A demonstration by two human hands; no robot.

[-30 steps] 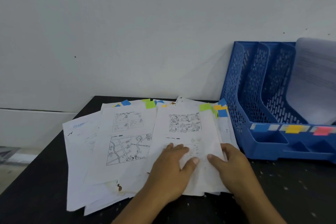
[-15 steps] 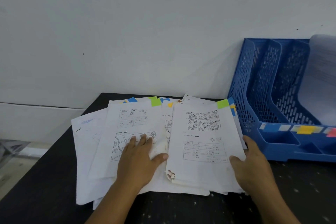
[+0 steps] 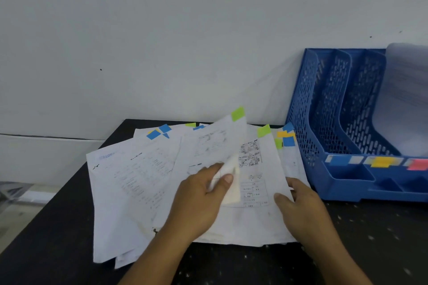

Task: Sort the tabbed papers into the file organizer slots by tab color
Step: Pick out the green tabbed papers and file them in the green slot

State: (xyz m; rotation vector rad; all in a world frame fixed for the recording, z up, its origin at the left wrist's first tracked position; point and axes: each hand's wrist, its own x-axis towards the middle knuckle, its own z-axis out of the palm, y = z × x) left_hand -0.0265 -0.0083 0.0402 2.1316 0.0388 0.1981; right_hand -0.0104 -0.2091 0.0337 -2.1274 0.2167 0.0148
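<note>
Left hand: the left hand (image 3: 199,201) pinches a green-tabbed sheet (image 3: 215,146) between thumb and fingers, its right edge lifted off the pile and curling.
Right hand: the right hand (image 3: 301,208) rests on the right edge of the pile, thumb on top of the uppermost flat sheet; the fingers are hidden under the edge, so the grip cannot be told.
Papers: the pile of tabbed papers (image 3: 139,183) is spread on the black table (image 3: 46,238), directly under and between both hands, with blue, yellow, green and orange tabs at its far edge.
File organizer: the blue file organizer (image 3: 324,122) stands just right of the pile, against the white wall (image 3: 162,41), beyond the right hand; blue, yellow and pink labels run along its front, and a sheet stands in its rightmost visible slot.
</note>
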